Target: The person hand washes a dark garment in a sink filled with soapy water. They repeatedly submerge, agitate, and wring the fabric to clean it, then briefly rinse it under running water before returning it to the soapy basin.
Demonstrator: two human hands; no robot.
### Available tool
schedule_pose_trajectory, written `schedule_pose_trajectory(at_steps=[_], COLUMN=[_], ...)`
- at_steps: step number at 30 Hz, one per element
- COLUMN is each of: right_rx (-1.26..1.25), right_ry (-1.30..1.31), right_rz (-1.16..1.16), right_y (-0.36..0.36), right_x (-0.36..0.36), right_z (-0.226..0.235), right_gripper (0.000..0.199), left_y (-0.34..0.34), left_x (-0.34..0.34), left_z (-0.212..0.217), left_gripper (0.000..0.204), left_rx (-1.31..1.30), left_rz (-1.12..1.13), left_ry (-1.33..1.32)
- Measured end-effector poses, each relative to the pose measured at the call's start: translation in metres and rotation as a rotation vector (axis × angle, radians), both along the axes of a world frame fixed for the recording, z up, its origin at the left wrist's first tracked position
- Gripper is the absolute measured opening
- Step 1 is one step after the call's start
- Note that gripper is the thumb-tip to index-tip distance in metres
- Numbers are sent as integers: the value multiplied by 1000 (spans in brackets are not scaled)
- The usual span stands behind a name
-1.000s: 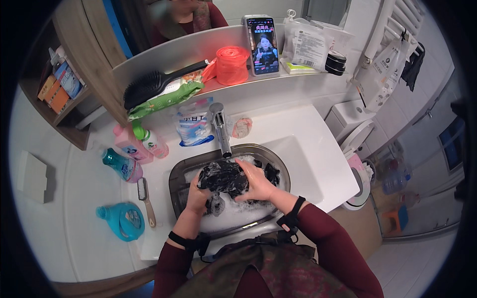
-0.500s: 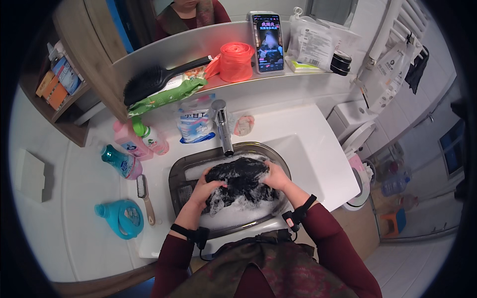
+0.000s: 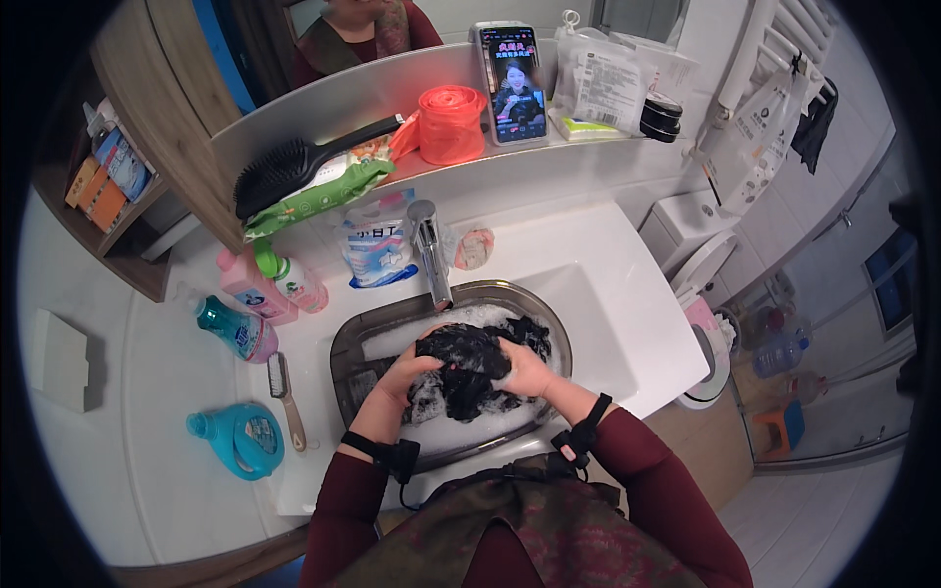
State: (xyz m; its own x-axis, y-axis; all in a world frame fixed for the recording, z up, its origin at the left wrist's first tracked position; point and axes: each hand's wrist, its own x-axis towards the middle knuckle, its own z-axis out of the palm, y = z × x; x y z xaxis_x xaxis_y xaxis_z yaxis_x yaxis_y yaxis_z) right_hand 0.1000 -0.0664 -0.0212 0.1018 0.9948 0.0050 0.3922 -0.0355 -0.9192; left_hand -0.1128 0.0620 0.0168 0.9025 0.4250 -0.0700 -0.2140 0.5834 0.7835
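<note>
White bathroom counter [image 3: 659,314] forms the work surface. Left hand [image 3: 402,377] and right hand [image 3: 527,372] are apart, at 9 and 3 o'clock, both clamped on a bunched wet black cloth [image 3: 463,358]; some fingers are hidden. The cloth sits between them within a grey tub [image 3: 345,377], amid white suds [image 3: 456,433]. Judged from this grip, the step is hand-scrubbing; the next move calls for a firm two-sided hold and folds rubbed together, low enough to limit splashing. Outward from the tub, a chrome faucet [image 3: 428,250] is at 12 o'clock, a scrub brush [image 3: 286,394] at 9, a teal jug [image 3: 245,441] between 8 and 9.
</note>
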Motion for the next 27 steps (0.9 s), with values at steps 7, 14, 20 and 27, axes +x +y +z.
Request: schedule_pose_trajectory(at_steps=[7,14,20,27], right_rx=[-59,-64,-6,329], right_ry=[-17,-47,-37,-345], right_rz=[-87,104,-251,-86], right_y=[8,6,19,12], right_x=[9,3,16,-65], right_z=[2,11,13,37], right_gripper=[72,99,65,53], left_y=[0,2,12,-1], left_x=[4,11,2,44], left_z=[-21,-19,-37,-48], left_gripper=[36,29,56,57], left_rx=[-114,-28,-105,-499], left_rz=[260,233,145,305], left_ry=[462,332,607,292])
